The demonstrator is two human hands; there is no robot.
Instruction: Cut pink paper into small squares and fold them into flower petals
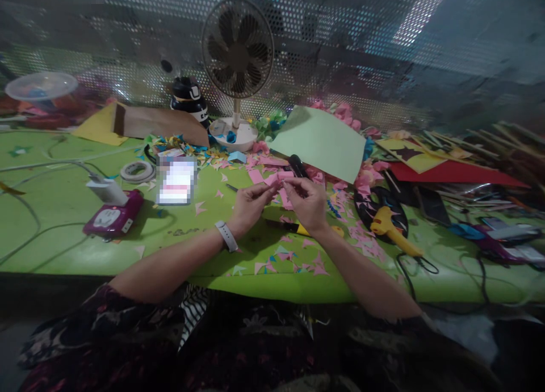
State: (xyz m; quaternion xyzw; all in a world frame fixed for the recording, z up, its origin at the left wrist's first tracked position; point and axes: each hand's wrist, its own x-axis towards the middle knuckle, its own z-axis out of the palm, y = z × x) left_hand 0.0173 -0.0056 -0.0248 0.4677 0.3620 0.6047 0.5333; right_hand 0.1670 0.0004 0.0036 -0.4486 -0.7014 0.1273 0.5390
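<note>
My left hand [252, 206] and my right hand [307, 203] meet over the middle of the green table [179, 261], fingertips pinched together. Between them is a small piece of pink paper [275, 179], gripped from both sides. Further pink paper pieces [256, 176] lie just behind the fingers, beside a black cylindrical object [297, 166]. Below my right hand rests a yellow-handled tool [303, 230] with a dark end, partly hidden by the wrist. Pink and blue paper scraps [283, 256] are scattered around it.
A fan [238, 57] stands at the back, near a dark bottle [189, 100]. On the left are a lit phone [176, 181], a tape roll [137, 171] and a purple power block [117, 216] with cables. A yellow glue gun [394, 230] and pale green paper [326, 142] lie right.
</note>
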